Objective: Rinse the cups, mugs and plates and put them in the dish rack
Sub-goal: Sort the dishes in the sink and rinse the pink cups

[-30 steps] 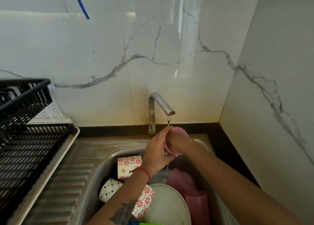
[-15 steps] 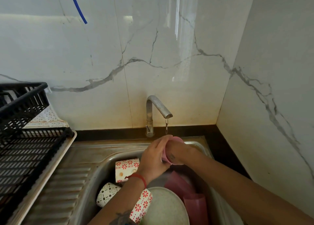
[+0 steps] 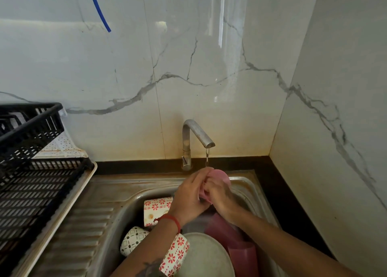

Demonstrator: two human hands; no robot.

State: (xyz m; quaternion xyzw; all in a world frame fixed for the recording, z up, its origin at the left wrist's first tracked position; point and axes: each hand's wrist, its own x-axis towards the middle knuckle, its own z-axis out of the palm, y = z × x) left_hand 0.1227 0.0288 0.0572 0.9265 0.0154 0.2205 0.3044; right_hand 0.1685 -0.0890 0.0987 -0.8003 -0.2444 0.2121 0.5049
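Note:
A pink cup (image 3: 219,177) is held under the thin stream from the tap (image 3: 195,135). My left hand (image 3: 189,195) grips its left side and my right hand (image 3: 222,195) is curled over its front, so most of the cup is hidden. Below in the sink (image 3: 134,199) lie two red-flowered mugs (image 3: 156,209) (image 3: 176,253), a black-patterned mug (image 3: 134,239), a pale plate (image 3: 207,255) and two more pink cups (image 3: 243,253) (image 3: 222,228). The black dish rack (image 3: 31,172) stands at the left on a cream tray.
A ribbed steel drainboard (image 3: 83,230) lies between the rack and the sink. Marble walls close in behind and on the right, with a dark counter strip (image 3: 278,193) along the sink. A blue tube (image 3: 98,6) hangs on the back wall.
The pink cup has come down a little and turned under the stream. My right hand has slid from inside the cup onto its outside.

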